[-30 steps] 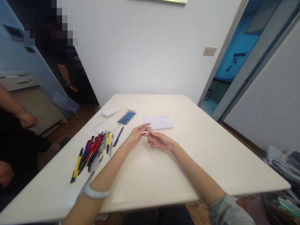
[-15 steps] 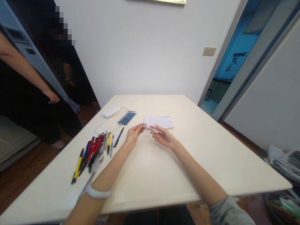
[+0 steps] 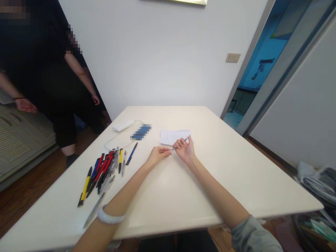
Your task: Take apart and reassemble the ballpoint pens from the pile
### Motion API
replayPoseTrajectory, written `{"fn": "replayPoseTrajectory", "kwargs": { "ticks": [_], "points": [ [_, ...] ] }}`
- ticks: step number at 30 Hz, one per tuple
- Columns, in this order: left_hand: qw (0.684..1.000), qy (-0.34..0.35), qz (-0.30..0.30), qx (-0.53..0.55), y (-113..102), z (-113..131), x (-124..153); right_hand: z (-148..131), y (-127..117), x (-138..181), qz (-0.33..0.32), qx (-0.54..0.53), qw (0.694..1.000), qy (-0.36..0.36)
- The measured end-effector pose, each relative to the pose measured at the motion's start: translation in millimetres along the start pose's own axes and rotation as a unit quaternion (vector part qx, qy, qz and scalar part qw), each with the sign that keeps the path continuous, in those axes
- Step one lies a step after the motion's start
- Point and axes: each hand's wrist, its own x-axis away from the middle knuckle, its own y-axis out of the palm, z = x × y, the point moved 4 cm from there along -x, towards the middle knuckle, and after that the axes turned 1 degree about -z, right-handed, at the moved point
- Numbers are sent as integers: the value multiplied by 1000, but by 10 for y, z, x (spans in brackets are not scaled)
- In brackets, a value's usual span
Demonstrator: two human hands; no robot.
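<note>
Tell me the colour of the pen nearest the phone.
That pen is blue and black, seen best in the head view.

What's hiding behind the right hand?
Behind the right hand there's white paper lying on the table. Its left side and most of its top edge show. The hand covers its lower right part, so anything there can't be seen.

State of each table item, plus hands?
Slim greyish pen: held, partly hidden
Right hand: gripping it
Left hand: fingertips at its end
White rectangular paper: flat
Blue rectangular phone: flat, screen obscured
White oblong box: flat
White cable: loosely looped
Multicoloured plastic pens: mostly heaped
Blue-and-black pen: separate
</note>
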Motion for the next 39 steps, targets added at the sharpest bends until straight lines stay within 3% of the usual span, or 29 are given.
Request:
{"fn": "replayPoseTrajectory", "kwargs": {
  "ticks": [9,13,16,18,21,24,28,31,34,39],
  "points": [
    [999,39,12,-5,-27,23,2,-9,-30,-19,-3,62,998,-26],
    [998,61,9,4,-38,60,-12,-7,-111,-62,52,84,995,-22],
    [996,77,51,3,-99,111,-26,-74,-184,-69,106,154,981,-54],
    [991,92,98,20,-167,146,-32,-123,-196,-65,104,209,970,-60],
    [978,116,153,87,-271,168,-43,-140,-176,-41,62,275,960,4],
    [967,106,171,157,-342,141,-65,-120,-136,20,0,340,935,104],
    [978,69,102,171,-309,146,-60,-67,-37,144,-141,396,882,214],
    [977,65,24,200,-224,212,-17,-26,14,209,-190,388,862,265],
    [965,70,-19,251,-166,275,6,44,55,231,-209,349,864,298],
    [960,70,27,270,-203,253,-55,163,85,214,-217,368,866,258]
  ]
}}
